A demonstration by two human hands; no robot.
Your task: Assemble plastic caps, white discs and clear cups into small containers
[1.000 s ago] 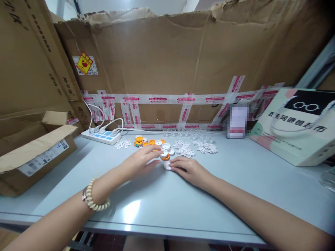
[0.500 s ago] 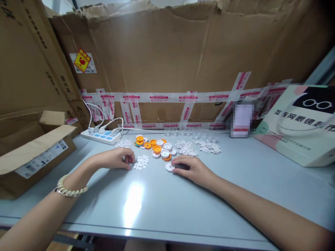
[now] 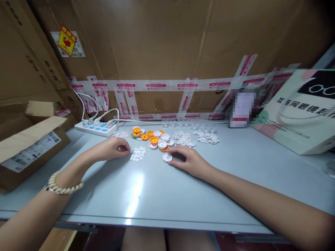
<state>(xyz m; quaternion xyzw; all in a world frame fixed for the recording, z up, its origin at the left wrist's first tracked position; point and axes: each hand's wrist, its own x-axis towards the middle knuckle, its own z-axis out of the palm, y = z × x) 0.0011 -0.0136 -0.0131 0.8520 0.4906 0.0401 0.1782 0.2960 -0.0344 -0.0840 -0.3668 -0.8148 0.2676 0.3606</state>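
Note:
My left hand (image 3: 117, 148) is just left of a small pile of white discs (image 3: 138, 154), its fingertips pinched together. Whatever lies between them, if anything, is too small to make out. My right hand (image 3: 188, 160) grips a white round cap (image 3: 166, 158) by its edge, thumb and fingers on its right side, with the cap at table level. Behind the cap sits a cluster of orange caps (image 3: 154, 140) and white caps (image 3: 162, 144), some of them stacked. White lattice-like pieces (image 3: 183, 138) lie to the right of this cluster.
At the back stand several clear cups (image 3: 180, 122). A white power strip (image 3: 96, 128) with plugged cables is at back left, near an open cardboard box (image 3: 34, 143). On the right are a phone (image 3: 241, 109) and a printed box (image 3: 295, 115). Large cardboard (image 3: 157, 45) walls the rear.
The view has tilted downward. My left hand has drawn slightly away from the white discs, its fingertips now pinched closer together. My right hand still holds the white cap.

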